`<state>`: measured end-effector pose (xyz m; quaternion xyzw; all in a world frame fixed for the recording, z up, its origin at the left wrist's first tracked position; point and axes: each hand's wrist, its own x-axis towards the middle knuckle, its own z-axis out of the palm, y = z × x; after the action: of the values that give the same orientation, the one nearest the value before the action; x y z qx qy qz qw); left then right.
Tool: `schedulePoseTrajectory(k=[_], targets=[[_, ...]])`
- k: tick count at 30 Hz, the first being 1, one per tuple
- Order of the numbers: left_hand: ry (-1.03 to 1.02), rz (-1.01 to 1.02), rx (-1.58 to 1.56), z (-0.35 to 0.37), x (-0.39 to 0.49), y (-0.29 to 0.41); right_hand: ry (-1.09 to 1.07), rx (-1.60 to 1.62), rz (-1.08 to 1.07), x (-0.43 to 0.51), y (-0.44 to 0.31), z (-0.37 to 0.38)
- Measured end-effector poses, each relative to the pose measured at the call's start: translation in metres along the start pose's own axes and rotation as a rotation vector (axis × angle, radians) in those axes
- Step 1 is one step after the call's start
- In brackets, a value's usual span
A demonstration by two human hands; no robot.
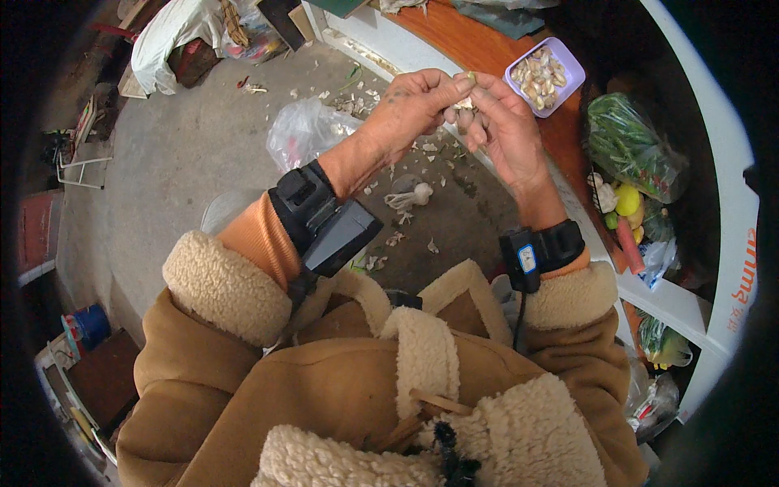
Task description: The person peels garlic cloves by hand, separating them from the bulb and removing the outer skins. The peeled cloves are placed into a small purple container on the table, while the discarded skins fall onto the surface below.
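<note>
My left hand and my right hand meet at the fingertips above the floor. Pinched between them is a small whitish garlic clove, mostly covered by the fingers. To the right of my right hand, a lilac plastic container holds several pale garlic cloves. It stands on a reddish-brown wooden board. Below the hands, a garlic bulb with its stem lies on the concrete floor among scattered papery skins.
A clear plastic bag lies on the floor beside my left forearm. Bagged green vegetables, garlic bulbs and a yellow item sit on a shelf at right. A white cloth or sheet covers something at upper left.
</note>
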<state>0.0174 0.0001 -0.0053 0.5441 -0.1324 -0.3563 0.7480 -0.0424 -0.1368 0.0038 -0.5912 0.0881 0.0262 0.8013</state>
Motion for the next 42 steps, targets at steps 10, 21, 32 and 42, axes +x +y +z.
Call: schedulePoseTrajectory(k=[10, 21, 32, 42], targets=[[0.008, -0.051, 0.104, -0.001, 0.000, 0.001, 0.068, -0.123, -0.070, 0.003, 0.000, -0.002], [0.071, 0.109, 0.450, -0.008, 0.005, 0.001, 0.044, -0.412, -0.151, -0.001, -0.009, 0.002], [0.207, 0.059, 0.241, -0.001, 0.002, -0.007, 0.170, -0.233, -0.145, 0.000, 0.008, 0.017], [0.086, -0.046, -0.271, -0.002, 0.006, 0.002, 0.189, 0.087, -0.070, 0.003, 0.007, 0.006]])
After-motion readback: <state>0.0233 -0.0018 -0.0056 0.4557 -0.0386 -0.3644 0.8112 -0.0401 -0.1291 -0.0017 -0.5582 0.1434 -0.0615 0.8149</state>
